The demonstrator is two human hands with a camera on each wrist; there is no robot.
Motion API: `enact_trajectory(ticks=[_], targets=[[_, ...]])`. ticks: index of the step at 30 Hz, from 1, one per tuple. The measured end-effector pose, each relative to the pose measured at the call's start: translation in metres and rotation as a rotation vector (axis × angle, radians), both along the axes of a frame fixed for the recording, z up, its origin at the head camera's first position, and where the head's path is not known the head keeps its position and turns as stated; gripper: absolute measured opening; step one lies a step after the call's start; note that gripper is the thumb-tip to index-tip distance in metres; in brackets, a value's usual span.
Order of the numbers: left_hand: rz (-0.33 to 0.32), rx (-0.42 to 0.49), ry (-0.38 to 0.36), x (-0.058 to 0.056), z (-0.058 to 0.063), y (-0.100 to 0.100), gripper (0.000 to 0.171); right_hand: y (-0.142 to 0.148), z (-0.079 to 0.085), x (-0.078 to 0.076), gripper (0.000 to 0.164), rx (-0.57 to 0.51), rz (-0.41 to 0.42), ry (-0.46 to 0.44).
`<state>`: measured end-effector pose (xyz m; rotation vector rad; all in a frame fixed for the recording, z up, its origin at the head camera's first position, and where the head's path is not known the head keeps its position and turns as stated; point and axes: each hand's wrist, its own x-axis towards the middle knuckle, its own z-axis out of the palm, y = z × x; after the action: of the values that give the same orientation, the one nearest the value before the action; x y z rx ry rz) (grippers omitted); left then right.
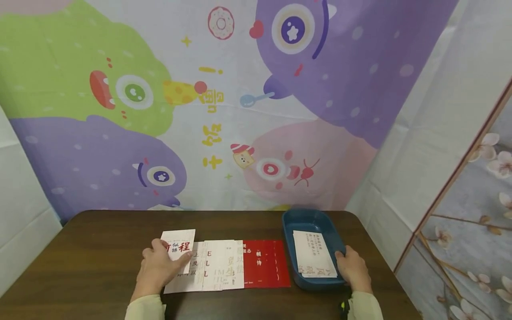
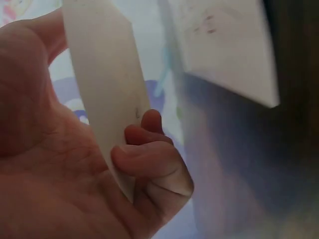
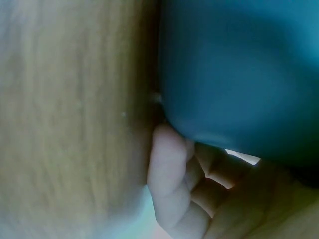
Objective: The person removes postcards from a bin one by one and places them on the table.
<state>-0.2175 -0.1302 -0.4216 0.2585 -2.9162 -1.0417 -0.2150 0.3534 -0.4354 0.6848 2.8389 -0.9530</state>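
Note:
My left hand (image 1: pixel 158 266) pinches a white card (image 1: pixel 188 235) with red and blue characters, thumb on one side and fingers on the other. In the left wrist view the card (image 2: pixel 99 74) stands edge-on between the thumb and curled fingers. Beneath it lies a row of overlapping cards: several white ones (image 1: pixel 214 266) and a red one (image 1: pixel 272 266) at the right end. My right hand (image 1: pixel 356 269) grips the right side of a blue tray (image 1: pixel 290 222), its fingers curled against the tray's outer wall in the right wrist view. White printed cards (image 1: pixel 314 253) lie inside that tray.
Everything lies on a dark wooden table (image 1: pixel 100 249) with rounded far corners. Behind it hangs a cloth (image 1: pixel 224 186) printed with cartoon figures. To the right stands a panel (image 1: pixel 472 249) with a flower pattern.

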Motion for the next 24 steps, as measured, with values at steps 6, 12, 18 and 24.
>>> enact_trajectory(ticks=[6,12,18,24], targets=[[-0.057,-0.005,-0.056,-0.0009,-0.0087,0.0006,0.077,-0.0007,-0.001,0.0006,0.056,0.001,-0.002,0.009],[-0.092,-0.008,-0.094,-0.0005,-0.0114,-0.0018,0.08,0.0004,-0.0019,-0.0002,0.055,0.006,-0.006,0.014],[-0.088,-0.021,-0.128,0.0018,-0.0111,0.0024,0.087,0.0003,-0.0023,-0.0002,0.054,0.004,-0.006,0.018],[-0.053,-0.027,-0.15,0.0012,-0.0114,0.007,0.087,-0.0003,-0.0019,0.0004,0.052,0.006,-0.006,0.025]])
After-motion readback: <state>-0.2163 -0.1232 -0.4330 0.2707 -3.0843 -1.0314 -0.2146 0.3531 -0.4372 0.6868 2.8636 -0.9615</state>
